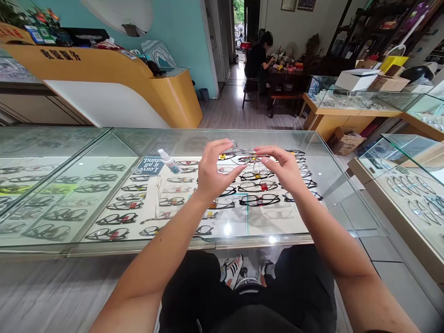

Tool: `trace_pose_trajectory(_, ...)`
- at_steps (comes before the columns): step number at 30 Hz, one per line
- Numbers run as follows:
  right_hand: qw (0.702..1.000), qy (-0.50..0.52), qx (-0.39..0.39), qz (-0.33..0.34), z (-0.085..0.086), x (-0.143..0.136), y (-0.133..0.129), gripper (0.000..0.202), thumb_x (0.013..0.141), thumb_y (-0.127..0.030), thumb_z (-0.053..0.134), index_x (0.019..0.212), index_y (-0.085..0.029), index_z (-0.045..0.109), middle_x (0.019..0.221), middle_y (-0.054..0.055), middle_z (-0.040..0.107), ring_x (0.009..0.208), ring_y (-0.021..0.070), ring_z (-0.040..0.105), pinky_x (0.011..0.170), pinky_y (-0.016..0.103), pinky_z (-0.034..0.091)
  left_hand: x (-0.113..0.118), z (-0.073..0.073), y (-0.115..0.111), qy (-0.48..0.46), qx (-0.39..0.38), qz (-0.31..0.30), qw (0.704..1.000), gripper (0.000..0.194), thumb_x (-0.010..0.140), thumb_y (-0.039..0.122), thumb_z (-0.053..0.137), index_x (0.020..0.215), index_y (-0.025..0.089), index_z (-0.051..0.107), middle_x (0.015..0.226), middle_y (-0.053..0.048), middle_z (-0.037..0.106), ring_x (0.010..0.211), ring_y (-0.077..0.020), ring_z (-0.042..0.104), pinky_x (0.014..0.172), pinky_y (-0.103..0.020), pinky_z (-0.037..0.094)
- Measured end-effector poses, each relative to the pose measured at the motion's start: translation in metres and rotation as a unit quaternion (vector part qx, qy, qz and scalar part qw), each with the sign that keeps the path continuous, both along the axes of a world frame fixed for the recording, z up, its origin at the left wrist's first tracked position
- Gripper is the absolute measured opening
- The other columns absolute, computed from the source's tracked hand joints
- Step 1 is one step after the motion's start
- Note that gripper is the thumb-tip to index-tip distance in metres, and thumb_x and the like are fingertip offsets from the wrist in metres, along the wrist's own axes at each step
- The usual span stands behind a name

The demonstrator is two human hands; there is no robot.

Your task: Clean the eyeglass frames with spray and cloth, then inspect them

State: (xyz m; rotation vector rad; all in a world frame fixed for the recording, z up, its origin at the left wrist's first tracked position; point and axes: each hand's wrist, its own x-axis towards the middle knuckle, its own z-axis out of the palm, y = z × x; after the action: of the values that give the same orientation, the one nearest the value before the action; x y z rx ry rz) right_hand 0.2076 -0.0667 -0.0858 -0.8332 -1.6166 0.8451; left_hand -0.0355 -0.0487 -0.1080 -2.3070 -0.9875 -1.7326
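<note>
My left hand and my right hand are raised over the glass display counter. Between them is a pair of thin-rimmed eyeglasses, pinched by the fingers of both hands. The clear lenses are hard to pick out against the frames below. To the left of my left hand, a small white spray bottle stands on the glass. Beside it lies a dark blue printed cloth or card. A thin chain stretches toward me over a pale strip.
Rows of eyeglass frames lie inside the counter. Another display case stands at the right. A yellow wooden reception desk is at the back left. Beyond the counter, a person sits at a dark table.
</note>
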Motion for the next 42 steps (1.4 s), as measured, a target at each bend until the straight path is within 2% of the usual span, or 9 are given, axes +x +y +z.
trace_pose_trajectory(6,0.997,-0.065,0.042,-0.003,-0.002,-0.006,-0.003,0.014,0.098,-0.042,0.08,0.1,-0.029,0.084,0.13,0.007,0.084,0.129,0.0289,0.075,0.12,0.052,0.051,0.001,0.001,-0.003,0.026,-0.004,-0.009,1.0,0.057,0.093,0.046,0.087,0.141,0.028,0.062,0.14,-0.011,0.073,0.133,-0.0305,0.071,0.103,-0.045,0.064)
trace_pose_trajectory(15,0.996,-0.073,0.054,0.003,-0.008,-0.004,0.001,0.01,0.099,-0.038,0.079,0.097,-0.03,0.084,0.13,0.006,0.083,0.128,0.0284,0.073,0.12,0.054,0.048,0.003,0.006,-0.009,0.021,-0.052,-0.041,0.998,0.055,0.091,0.038,0.087,0.14,0.028,0.063,0.139,-0.011,0.073,0.125,-0.0283,0.072,0.082,-0.036,0.062)
trace_pose_trajectory(22,0.998,-0.02,-0.016,0.054,-0.011,-0.006,0.003,0.014,0.097,-0.042,0.081,0.093,-0.029,0.084,0.131,0.006,0.082,0.129,0.0272,0.072,0.121,0.05,0.048,0.008,0.0,-0.011,-0.062,-0.154,-0.134,0.977,0.062,0.088,0.03,0.087,0.144,0.03,0.06,0.139,-0.01,0.067,0.108,-0.0214,0.075,0.077,-0.03,0.057)
trace_pose_trajectory(26,0.99,0.041,-0.091,0.102,-0.014,-0.009,0.004,0.016,0.093,-0.043,0.084,0.092,-0.027,0.084,0.115,0.005,0.085,0.112,0.0254,0.077,0.109,0.046,0.056,0.011,-0.003,-0.011,-0.1,-0.193,-0.18,0.959,0.067,0.088,0.033,0.086,0.147,0.031,0.055,0.139,-0.011,0.067,0.105,-0.0204,0.077,0.074,-0.028,0.055)
trace_pose_trajectory(29,0.991,0.069,-0.098,0.059,-0.016,-0.01,0.006,0.015,0.088,-0.041,0.088,0.088,-0.026,0.085,0.107,0.005,0.085,0.108,0.0255,0.077,0.104,0.044,0.058,0.014,-0.002,-0.015,-0.161,-0.188,-0.156,0.956,0.07,0.084,0.032,0.088,0.146,0.031,0.053,0.134,-0.01,0.066,0.101,-0.0182,0.074,0.071,-0.027,0.053)
trace_pose_trajectory(31,0.993,0.077,-0.085,0.018,-0.018,-0.011,0.007,0.014,0.087,-0.039,0.088,0.086,-0.026,0.085,0.105,0.005,0.086,0.108,0.0261,0.078,0.104,0.044,0.059,0.015,0.0,-0.02,-0.191,-0.195,-0.108,0.956,0.049,0.086,0.029,0.086,0.129,0.027,0.063,0.108,-0.003,0.066,0.083,-0.013,0.065,0.067,-0.025,0.048)
trace_pose_trajectory(34,0.998,0.05,-0.036,-0.034,-0.021,-0.013,0.006,0.012,0.09,-0.037,0.084,0.087,-0.026,0.084,0.103,0.005,0.086,0.108,0.0266,0.08,0.105,0.045,0.06,0.02,0.005,-0.03,-0.151,-0.259,-0.088,0.95,0.008,0.093,0.029,0.078,0.096,0.022,0.074,0.071,0.004,0.05,0.064,-0.0105,0.045,0.061,-0.026,0.04)
trace_pose_trajectory(37,0.993,-0.008,0.064,-0.095,-0.024,-0.019,0.001,0.009,0.095,-0.033,0.079,0.092,-0.026,0.084,0.107,0.006,0.086,0.111,0.0263,0.08,0.106,0.046,0.06,0.026,0.007,-0.038,-0.112,-0.339,-0.105,0.928,0.017,0.096,0.037,0.076,0.099,0.022,0.084,0.064,0.004,0.047,0.061,-0.0109,0.041,0.06,-0.028,0.036)
trace_pose_trajectory(42,0.964,-0.096,0.193,-0.154,-0.03,-0.028,-0.006,0.013,0.102,-0.033,0.073,0.108,-0.027,0.083,0.12,0.009,0.084,0.114,0.0266,0.079,0.104,0.046,0.062,0.033,0.003,-0.036,-0.178,-0.408,-0.106,0.889,0.036,0.092,0.049,0.081,0.114,0.021,0.088,0.063,0.004,0.046,0.06,-0.0114,0.039,0.058,-0.029,0.034)
